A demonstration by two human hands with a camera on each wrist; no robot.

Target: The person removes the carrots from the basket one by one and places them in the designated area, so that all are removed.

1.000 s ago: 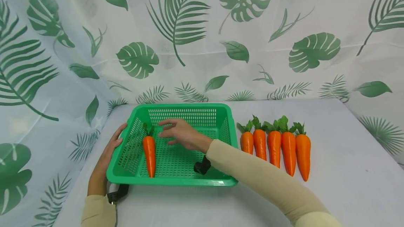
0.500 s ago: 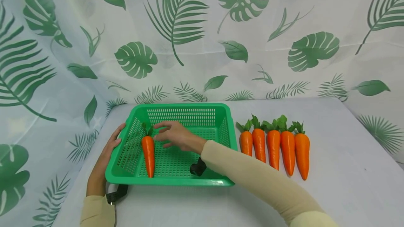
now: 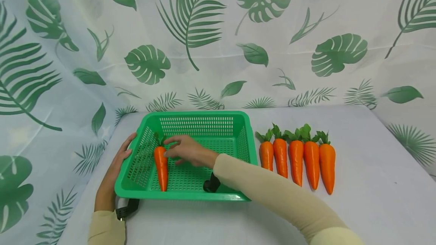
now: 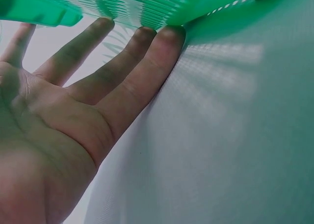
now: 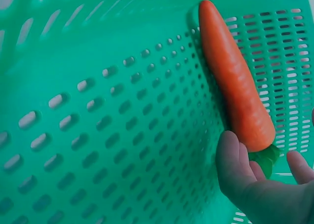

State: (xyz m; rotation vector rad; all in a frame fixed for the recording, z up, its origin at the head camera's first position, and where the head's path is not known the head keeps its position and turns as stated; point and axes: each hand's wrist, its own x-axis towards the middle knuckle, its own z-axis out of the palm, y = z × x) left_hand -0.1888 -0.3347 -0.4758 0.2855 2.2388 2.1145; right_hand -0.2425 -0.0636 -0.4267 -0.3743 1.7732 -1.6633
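An orange carrot (image 3: 161, 165) with green leaves lies lengthwise near the left wall inside the green plastic basket (image 3: 190, 196). My right hand (image 3: 189, 149) reaches into the basket, just right of the carrot's thick leafy end. In the right wrist view, the thumb (image 5: 230, 155) is close beside that end, and another finger (image 5: 298, 167) is by the leaves (image 5: 266, 159). Whether any finger touches the carrot, I cannot tell. Outside the basket, my left hand (image 3: 117, 162) rests along its left wall. Its fingers (image 4: 142, 79) stretch out straight with tips against the perforated wall.
Several carrots (image 3: 296, 162) lie in a row on the white table (image 3: 368, 154), right of the basket, leaves toward the back. My right sleeve (image 3: 272, 188) passes over the basket's near right corner. A leaf-patterned curtain (image 3: 211, 63) stands behind.
My right hand has moved a little left and nearer, down toward the carrot's top. The left hand, the basket and the carrots keep their places.
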